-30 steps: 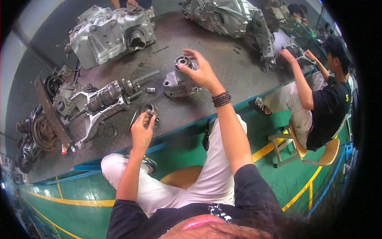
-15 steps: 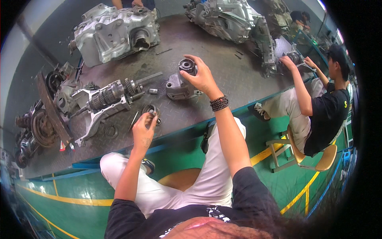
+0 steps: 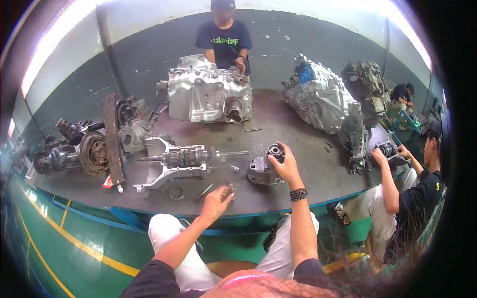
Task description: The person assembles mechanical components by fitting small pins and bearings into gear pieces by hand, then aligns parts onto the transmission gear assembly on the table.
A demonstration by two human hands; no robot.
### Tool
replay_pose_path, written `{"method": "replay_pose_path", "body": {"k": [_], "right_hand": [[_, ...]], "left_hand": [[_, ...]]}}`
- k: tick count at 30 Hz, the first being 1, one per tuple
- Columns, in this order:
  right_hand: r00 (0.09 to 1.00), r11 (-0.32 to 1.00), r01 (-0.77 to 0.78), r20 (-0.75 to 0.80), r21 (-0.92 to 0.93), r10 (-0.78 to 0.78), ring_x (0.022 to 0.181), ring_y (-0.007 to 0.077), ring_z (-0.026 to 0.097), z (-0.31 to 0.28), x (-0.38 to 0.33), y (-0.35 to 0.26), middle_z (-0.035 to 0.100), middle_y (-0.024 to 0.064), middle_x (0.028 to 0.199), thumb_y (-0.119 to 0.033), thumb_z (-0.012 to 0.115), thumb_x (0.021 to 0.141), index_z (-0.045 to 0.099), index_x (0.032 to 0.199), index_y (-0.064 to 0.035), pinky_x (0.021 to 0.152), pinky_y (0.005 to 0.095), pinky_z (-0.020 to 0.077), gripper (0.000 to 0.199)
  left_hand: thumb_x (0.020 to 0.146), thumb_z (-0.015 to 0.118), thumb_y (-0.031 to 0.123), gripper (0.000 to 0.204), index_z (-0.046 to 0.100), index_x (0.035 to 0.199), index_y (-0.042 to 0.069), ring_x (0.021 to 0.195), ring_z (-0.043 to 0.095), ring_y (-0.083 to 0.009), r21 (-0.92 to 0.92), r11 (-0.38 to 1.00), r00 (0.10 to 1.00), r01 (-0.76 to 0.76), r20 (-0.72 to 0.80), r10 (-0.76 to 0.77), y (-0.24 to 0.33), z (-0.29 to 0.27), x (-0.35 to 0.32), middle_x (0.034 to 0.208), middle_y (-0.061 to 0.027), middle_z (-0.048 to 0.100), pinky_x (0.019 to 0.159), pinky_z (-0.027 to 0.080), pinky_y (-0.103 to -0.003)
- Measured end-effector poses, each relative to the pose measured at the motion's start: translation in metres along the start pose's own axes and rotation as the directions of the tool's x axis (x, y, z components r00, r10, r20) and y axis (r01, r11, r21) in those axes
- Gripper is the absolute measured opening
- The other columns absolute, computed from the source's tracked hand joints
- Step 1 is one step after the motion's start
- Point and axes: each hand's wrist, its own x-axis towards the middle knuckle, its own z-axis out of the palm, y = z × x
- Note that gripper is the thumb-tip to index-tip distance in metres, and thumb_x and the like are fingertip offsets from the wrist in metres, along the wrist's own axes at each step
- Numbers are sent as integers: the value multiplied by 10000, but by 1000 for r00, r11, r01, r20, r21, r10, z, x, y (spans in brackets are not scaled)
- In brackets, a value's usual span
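While the right hand point(image 3: 284, 166) curls its fingers around a short round bearing-like part point(image 3: 275, 151), that dark ring faces up and toward the camera, its axis roughly upright, held just above a grey cast-metal housing point(image 3: 259, 172) on the dark workbench point(image 3: 298, 124). The left hand point(image 3: 217, 201) pinches a small metal piece point(image 3: 230, 189) near the bench's front edge; its shape is too blurred to tell. A ribbed gear shaft point(image 3: 186, 157) lies lengthwise left to right, beside them.

Place: vehicle repair workshop
Evidence: gearbox housings point(image 3: 208, 92), geared shaft point(image 3: 184, 158) on greasy steel workbench point(image 3: 298, 174); seated workers
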Motion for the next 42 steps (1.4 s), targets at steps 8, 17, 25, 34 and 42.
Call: {"method": "replay_pose_path", "body": {"k": [8, 17, 25, 34, 42], "right_hand": [[1000, 1000, -6, -17, 7, 6, 1266, 346, 606, 1, 8, 3, 616, 208, 1363, -313, 791, 855, 562, 1398, -10, 1086, 411, 472, 663], [1000, 997, -18, -2, 73, 18, 1268, 352, 597, 1, 6, 3, 609, 223, 1356, -300, 797, 850, 562, 1395, -10, 1087, 410, 468, 661], [1000, 997, -30, 10, 76, 30, 1267, 346, 599, 1, 5, 5, 610, 216, 1356, -297, 795, 857, 560, 1399, -10, 1086, 407, 468, 656], [999, 999, 38, -16, 1, -38, 1253, 299, 622, 3, 8, 6, 632, 187, 1344, -274, 800, 865, 555, 1407, -22, 1081, 389, 473, 645], [1000, 1000, -11, 26, -5, 11, 1317, 329, 573, -6, -5, 5, 581, 200, 1412, -302, 817, 848, 503, 1459, -26, 1120, 407, 443, 740]], "left_hand": [[954, 736, 199, 296, 685, 1168, 1, 983, 753, -279, 23, 999, 999, -40, -29, 40, -11, 3, 3, 1087, -166, 756, 869, 585, -367], [957, 734, 222, 306, 686, 1175, 12, 997, 753, -296, 51, 998, 999, -26, -28, 27, -10, 0, 2, 1092, -180, 755, 876, 580, -375], [961, 735, 220, 310, 685, 1186, 12, 997, 756, -278, 42, 998, 999, -36, -16, 37, -13, -2, 5, 1089, -177, 758, 880, 583, -361], [971, 738, 169, 280, 689, 1193, 6, 907, 753, -175, 41, 996, 996, -85, -23, 86, -15, -1, 5, 1024, -138, 771, 819, 593, -313], [960, 730, 215, 289, 691, 1180, 32, 978, 760, -258, 42, 999, 999, -33, 16, 32, -1, 0, -3, 1057, -152, 766, 858, 588, -354]]}}
